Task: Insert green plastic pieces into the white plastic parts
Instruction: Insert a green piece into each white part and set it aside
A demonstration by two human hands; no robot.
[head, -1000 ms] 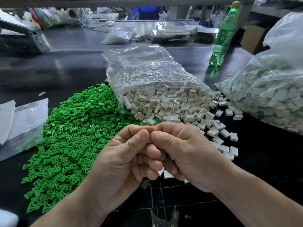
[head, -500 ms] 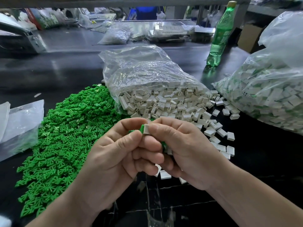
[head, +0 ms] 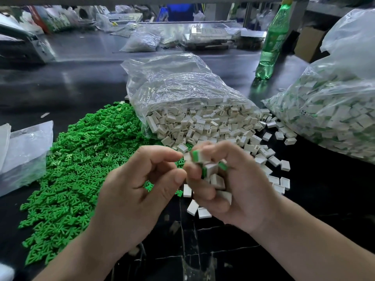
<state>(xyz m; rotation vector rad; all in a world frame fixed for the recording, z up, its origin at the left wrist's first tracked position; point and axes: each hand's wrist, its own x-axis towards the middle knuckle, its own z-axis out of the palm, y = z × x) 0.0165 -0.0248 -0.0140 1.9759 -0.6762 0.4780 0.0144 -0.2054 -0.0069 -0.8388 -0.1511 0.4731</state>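
The right hand (head: 239, 191) is curled round a clutch of white parts (head: 215, 169), some showing green at one end, the top one pinched at the fingertips, though all of it is blurred. The left hand (head: 140, 195) sits just beside it, fingers curled, thumb and forefinger almost meeting; whether it holds anything I cannot tell. A heap of green pieces (head: 81, 169) lies on the table (head: 60, 88) to the left, against the open bag (head: 182, 94) of more white ones.
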